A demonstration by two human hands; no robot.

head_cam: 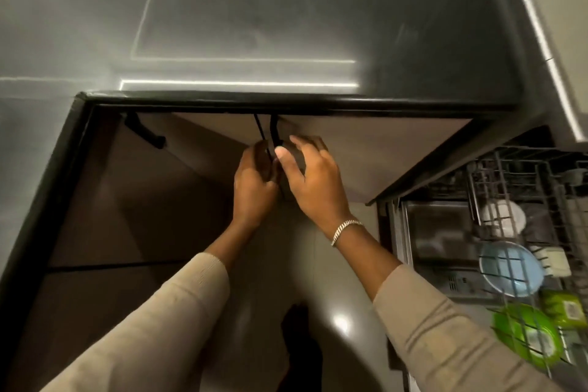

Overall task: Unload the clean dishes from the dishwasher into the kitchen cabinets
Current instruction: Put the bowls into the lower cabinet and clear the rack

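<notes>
Hands at the cabinet doors (366,153) under the counter edge (286,103).
Left hand (254,183) curls round a black handle (259,132); right hand (313,183) spread, thumb beside it. Dishes (510,267) sit right, in the dishwasher rack (496,169).

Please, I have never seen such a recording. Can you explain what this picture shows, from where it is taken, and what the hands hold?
There is no machine here: a person works with two bare hands. The single picture comes from a camera worn on the head, looking down along the beige sleeves.

At the top lies a shiny dark grey countertop. Under its edge are brown cabinet doors.

The left hand curls its fingers round a thin black door handle. The right hand, with a silver bracelet on its wrist, is open beside it and holds nothing.

At the right is the wire dishwasher rack, with a light blue bowl, a round green dish and a white dish in it.
</notes>
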